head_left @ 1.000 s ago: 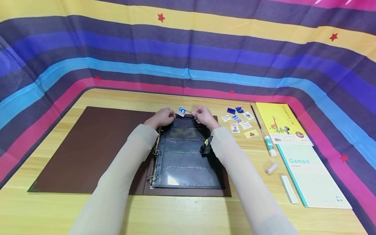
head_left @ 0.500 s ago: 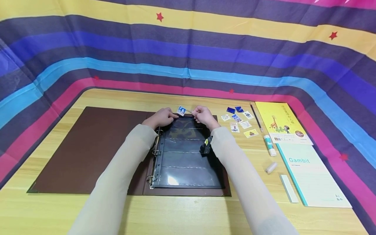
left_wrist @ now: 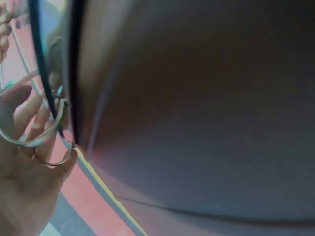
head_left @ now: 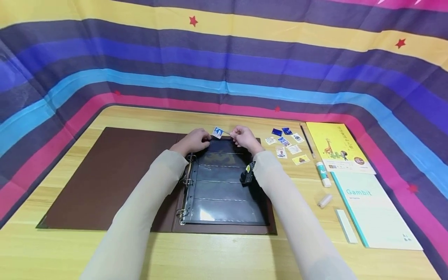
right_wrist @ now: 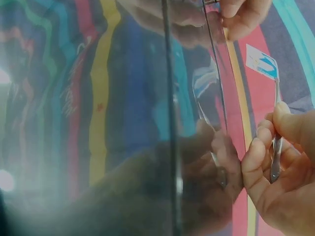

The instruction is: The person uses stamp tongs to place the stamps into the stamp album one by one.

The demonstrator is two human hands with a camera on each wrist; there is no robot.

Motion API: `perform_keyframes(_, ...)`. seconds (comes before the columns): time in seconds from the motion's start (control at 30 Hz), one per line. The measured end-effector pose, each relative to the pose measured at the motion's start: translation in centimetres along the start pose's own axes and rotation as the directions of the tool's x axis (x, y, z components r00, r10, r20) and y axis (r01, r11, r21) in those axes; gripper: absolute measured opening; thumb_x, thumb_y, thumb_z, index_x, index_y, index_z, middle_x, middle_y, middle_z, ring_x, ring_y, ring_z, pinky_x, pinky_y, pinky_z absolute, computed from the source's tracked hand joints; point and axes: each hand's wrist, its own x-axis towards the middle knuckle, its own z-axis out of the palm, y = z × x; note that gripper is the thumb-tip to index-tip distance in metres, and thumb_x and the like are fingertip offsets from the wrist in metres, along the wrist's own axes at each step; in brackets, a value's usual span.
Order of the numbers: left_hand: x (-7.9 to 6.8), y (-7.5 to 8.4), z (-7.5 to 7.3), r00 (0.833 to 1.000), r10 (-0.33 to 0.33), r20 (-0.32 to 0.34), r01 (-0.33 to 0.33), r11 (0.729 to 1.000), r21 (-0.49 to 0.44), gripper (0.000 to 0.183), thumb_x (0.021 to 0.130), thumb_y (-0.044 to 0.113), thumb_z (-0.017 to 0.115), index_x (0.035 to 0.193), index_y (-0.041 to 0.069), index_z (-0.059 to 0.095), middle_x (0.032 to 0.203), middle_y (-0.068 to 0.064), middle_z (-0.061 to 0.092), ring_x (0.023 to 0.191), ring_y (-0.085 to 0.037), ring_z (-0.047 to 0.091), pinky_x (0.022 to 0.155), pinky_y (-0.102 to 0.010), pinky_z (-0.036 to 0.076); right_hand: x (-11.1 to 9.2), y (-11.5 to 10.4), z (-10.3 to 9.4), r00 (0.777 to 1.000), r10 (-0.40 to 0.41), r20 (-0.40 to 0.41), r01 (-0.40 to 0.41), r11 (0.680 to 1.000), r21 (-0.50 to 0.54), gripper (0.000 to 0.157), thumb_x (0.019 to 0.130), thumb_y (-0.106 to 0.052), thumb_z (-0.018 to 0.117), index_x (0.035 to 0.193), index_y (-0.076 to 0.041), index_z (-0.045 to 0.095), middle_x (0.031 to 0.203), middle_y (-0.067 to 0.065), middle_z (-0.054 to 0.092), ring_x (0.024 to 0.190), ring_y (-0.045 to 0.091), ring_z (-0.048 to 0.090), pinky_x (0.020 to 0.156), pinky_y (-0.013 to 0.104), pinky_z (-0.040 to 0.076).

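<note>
My right hand (head_left: 245, 139) pinches slim metal tweezers (right_wrist: 276, 152) beyond the top edge of an album page. At their tips is a small blue-and-white stamp (head_left: 217, 132), also seen in the right wrist view. My left hand (head_left: 193, 140) grips the upper edge of the clear-pocketed black page (head_left: 224, 190), close to the stamp; its fingertips are partly hidden. The page sits on metal rings (head_left: 187, 181) in an open brown binder (head_left: 133, 175). Its glossy surface mirrors both hands in the right wrist view.
Several loose stamps (head_left: 281, 152) lie right of the binder. Beyond them are a pencil (head_left: 307, 140), glue stick (head_left: 323, 174), small whitish cylinder (head_left: 325, 200), white bar (head_left: 346, 226), yellow booklet (head_left: 337, 147) and notebook (head_left: 378, 214). A striped cloth (head_left: 224, 70) hangs behind the table.
My left index finger, stretched toward the stamp half a second ago, is now drawn back and bent at the page edge. The tweezers and stamp stay almost in place.
</note>
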Motion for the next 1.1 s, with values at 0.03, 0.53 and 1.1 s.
perform_keyframes(0.03, -0.2, -0.1, 0.0, 1.000, -0.004, -0.011, 0.004, 1.000, 0.021, 0.027, 0.082, 0.020, 0.049, 0.105, 0.006, 0.053, 0.100, -0.008, 0.045, 0.090, -0.021, 0.041, 0.078, -0.035, 0.033, 0.0, 0.0, 0.0, 1.000, -0.008, 0.005, 0.009, 1.000, -0.027, 0.016, 0.083, -0.018, 0.048, 0.084, -0.002, 0.050, 0.072, 0.010, 0.050, 0.055, 0.018, 0.045, 0.047, 0.026, 0.040)
perform_keyframes(0.53, -0.1, -0.2, 0.1, 0.997, -0.079, 0.006, 0.079, 0.995, 0.062, 0.019, 0.082, 0.023, 0.051, 0.093, 0.007, 0.051, 0.096, -0.007, 0.041, 0.091, -0.025, 0.032, 0.077, -0.036, 0.028, 0.6, -0.2, -0.3, 0.995, -0.100, 0.007, 0.099, 0.971, -0.219, 0.012, 0.082, -0.014, 0.050, 0.076, -0.004, 0.052, 0.072, 0.008, 0.052, 0.068, 0.020, 0.047, 0.065, 0.030, 0.037)
perform_keyframes(1.1, -0.4, -0.2, -0.1, 0.997, -0.081, -0.006, 0.081, 0.995, -0.066, 0.023, 0.082, 0.010, 0.042, 0.103, 0.007, 0.051, 0.096, -0.008, 0.040, 0.091, -0.023, 0.031, 0.078, -0.036, 0.026, 0.4, -1.2, -0.1, 0.978, -0.092, 0.186, 0.158, 0.913, -0.376, 0.010, 0.083, -0.011, 0.049, 0.075, -0.004, 0.050, 0.074, 0.010, 0.052, 0.065, 0.020, 0.047, 0.062, 0.031, 0.037)
